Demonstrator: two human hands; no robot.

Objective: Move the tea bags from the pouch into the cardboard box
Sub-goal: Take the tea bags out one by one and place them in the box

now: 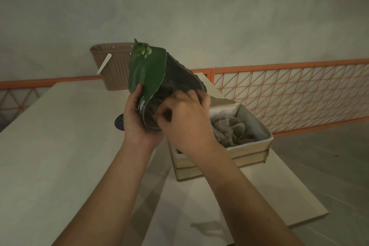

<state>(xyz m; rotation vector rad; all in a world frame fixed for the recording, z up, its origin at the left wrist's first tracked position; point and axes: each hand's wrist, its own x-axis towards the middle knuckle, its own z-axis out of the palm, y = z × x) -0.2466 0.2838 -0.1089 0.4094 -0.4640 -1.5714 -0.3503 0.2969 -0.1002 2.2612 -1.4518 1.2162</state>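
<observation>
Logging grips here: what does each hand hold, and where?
Left hand holds the pouch by its lower side. Right hand reaches into its mouth; its grip is hidden.

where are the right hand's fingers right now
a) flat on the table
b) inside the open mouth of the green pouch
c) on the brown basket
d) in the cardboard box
b: the right hand curls its fingers into the open mouth of the green pouch, which the left hand holds up beside the cardboard box.

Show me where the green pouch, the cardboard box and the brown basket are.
green pouch (146, 70): head view, on its printed front panel.
cardboard box (249, 151): head view, on its near outer wall.
brown basket (115, 66): head view, on its perforated side.
</observation>
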